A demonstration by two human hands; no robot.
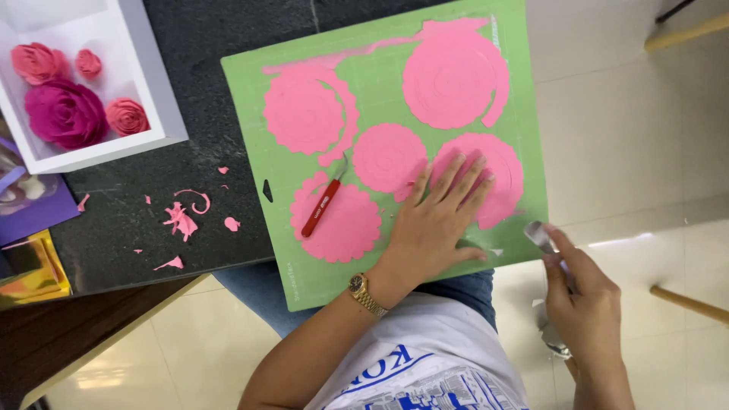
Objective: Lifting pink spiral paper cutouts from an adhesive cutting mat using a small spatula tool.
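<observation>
Landmark: green cutting mat (pixel 288 250) — lying half on the dark table (pixel 152 220), half over the person's lap; every place below is told from it.
Left hand (pixel 437 220): flat on the mat's lower right part, fingers spread and apart, palm pressing on the mat, fingertips on the lower right pink spiral (pixel 507 178). It grips nothing.
Right hand (pixel 585 300): just off the mat's right edge, fingers closed around a metal scraper (pixel 541 235) whose blade tip touches that edge.
Pink paper: 5 scalloped spiral rounds cut into 1 sheet stuck to the mat — 2 along the top, 1 in the middle, 2 along the bottom; a strip of leftover paper (pixel 342 57) runs along the top.
Weeding tool (pixel 320 209): red handle, hooked metal tip, lying loose on the mat's lower left spiral (pixel 338 224).
Scraps (pixel 182 220): pink trimmings on the table, just left of the mat.
White box (pixel 152 99): well left of the mat, holding 4 finished paper roses (pixel 64 114) in pink and magenta.
Handling (judgement): the spirals look thin, light and easy to tear, and they cling to a tacky surface; best lifted from an outer scalloped edge with the blade slid flat underneath, not pulled by the fingers.
Mat handling (judgement): flexible and light, so it needs a flat palm to keep it from sliding.
</observation>
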